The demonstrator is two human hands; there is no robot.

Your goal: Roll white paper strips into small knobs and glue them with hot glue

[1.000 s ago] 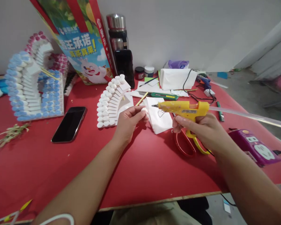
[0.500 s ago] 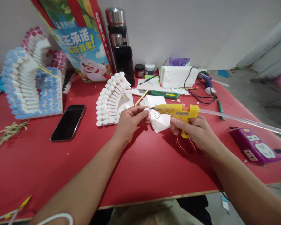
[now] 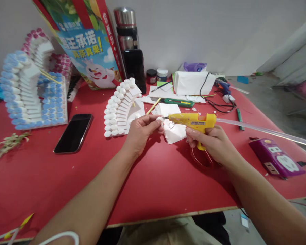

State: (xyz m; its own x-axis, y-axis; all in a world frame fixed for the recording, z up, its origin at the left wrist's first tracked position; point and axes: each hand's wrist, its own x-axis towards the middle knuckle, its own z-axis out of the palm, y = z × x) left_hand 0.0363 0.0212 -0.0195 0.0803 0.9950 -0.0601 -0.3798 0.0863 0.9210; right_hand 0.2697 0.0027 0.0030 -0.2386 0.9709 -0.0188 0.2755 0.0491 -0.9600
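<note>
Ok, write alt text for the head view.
Over a red table, the right hand holds a yellow glue gun with its nozzle at a small white piece pinched in the left hand. Behind stand a white stepped model, a black phone and a purple power strip.

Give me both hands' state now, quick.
Left hand: closed, pinching a small white piece at its fingertips.
Right hand: closed around the yellow glue gun, nozzle at the piece.
</note>
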